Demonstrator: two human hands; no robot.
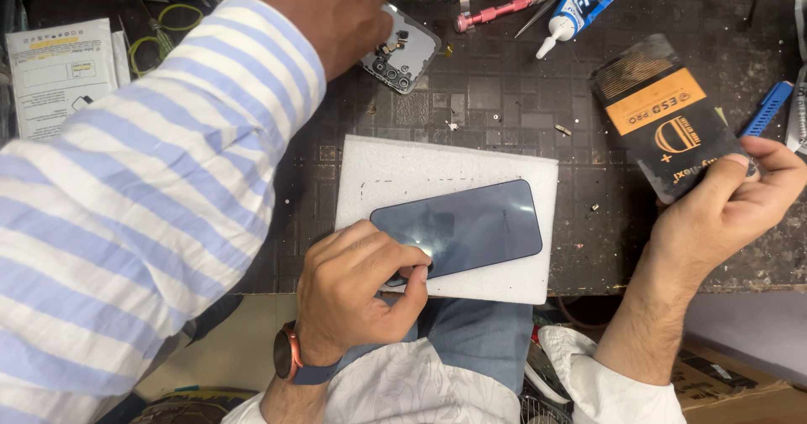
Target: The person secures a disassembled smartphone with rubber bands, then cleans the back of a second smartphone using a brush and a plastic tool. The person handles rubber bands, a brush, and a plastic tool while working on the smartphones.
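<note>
On a white foam pad [395,168] at the near edge of the dark bench [504,96] lies a phone [471,226], its dark glass face up and its long side running left to right. The left hand [357,294] rests on the pad at the phone's near left corner, fingers curled in, thumb and forefinger pinched close together against the glass edge; what they pinch, if anything, cannot be told. A watch [287,352] sits on that wrist.

The right hand [723,214] is off to the right, over the bench edge, well apart from the phone. It holds a flat black and orange card [664,117] by its near corner, thumb on top, the card tilted up and away.

A second person's arm in a blue and white striped sleeve [143,180] crosses the left of the view. That co-worker's hand [324,8] reaches to the far side of the bench and touches a grey phone back [403,54] with camera holes, lying open side up.

Beyond the pad lie a red screwdriver [496,10] and a glue tube [580,4] with a white nozzle. A blue tool [767,107] shows just past the card. White paper packets [59,71] lie at the far left.
</note>
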